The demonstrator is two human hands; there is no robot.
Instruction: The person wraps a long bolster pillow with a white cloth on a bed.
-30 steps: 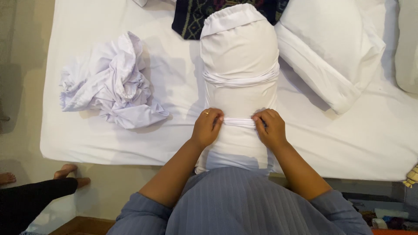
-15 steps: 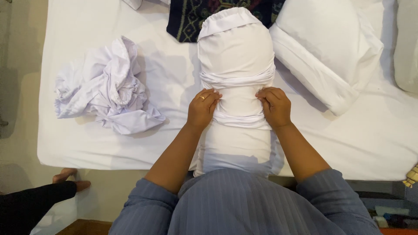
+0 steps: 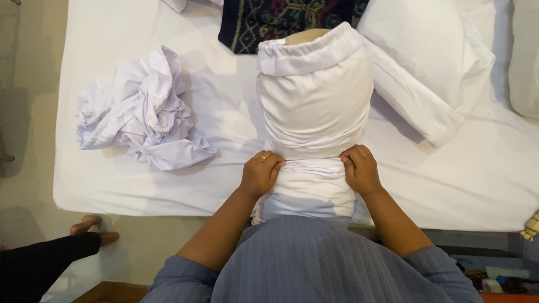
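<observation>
A pillow (image 3: 314, 95) lies lengthwise on the white bed (image 3: 112, 185), partly inside a white pillowcase (image 3: 311, 174) that is bunched into a fold across its lower half. My left hand (image 3: 261, 173) grips the left end of that bunched fold. At the fold's right end, my right hand (image 3: 360, 168) pinches the cloth. The pillow's far end shows a tan patch above an elastic-looking hem. The near end of the pillow rests against my body.
A crumpled white sheet (image 3: 140, 109) lies left of the pillow. A second white pillow (image 3: 432, 73) sits to the right, a dark patterned cloth (image 3: 281, 19) at the back. Another person's foot (image 3: 90, 227) and dark-clothed leg show on the floor at lower left.
Both hands slid the bunched pillowcase fold up the pillow, then a little back down toward me. The view has shifted slightly.
</observation>
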